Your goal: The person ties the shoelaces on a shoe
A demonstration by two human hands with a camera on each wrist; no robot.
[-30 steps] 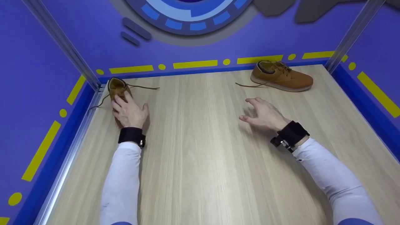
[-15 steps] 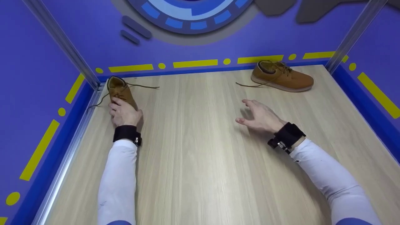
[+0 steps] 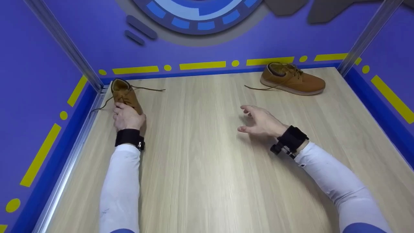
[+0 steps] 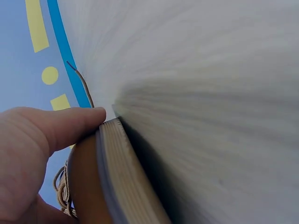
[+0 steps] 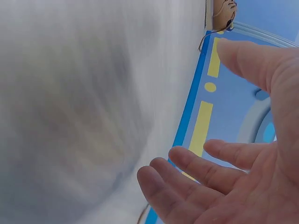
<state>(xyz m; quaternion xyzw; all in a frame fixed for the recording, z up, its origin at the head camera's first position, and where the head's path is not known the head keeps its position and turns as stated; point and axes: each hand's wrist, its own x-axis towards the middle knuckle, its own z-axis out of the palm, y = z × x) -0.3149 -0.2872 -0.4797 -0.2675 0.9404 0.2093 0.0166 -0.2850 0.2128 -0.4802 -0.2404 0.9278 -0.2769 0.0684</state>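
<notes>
A brown lace-up shoe (image 3: 130,97) stands at the table's back left, its heel toward the back wall and its laces loose. My left hand (image 3: 128,118) grips it over the toe. In the left wrist view the thumb (image 4: 77,123) lies along the side of this shoe (image 4: 86,177), just above its ridged pale sole; the other fingers are mostly hidden. A second brown shoe (image 3: 299,81) rests at the back right, toe pointing right, one lace trailing left. My right hand (image 3: 263,123) hovers over the table in front of it, fingers spread and holding nothing.
Purple-blue walls with yellow dashes (image 3: 202,65) enclose the wood-grain table (image 3: 200,155) at the back and both sides. A metal rail (image 3: 69,165) runs along the left edge. Metal posts (image 3: 365,37) stand in the back corners.
My left hand has slid from the laces back toward me, down to the toe, and taken hold there. The right hand has drifted left. Both shoes stay in place.
</notes>
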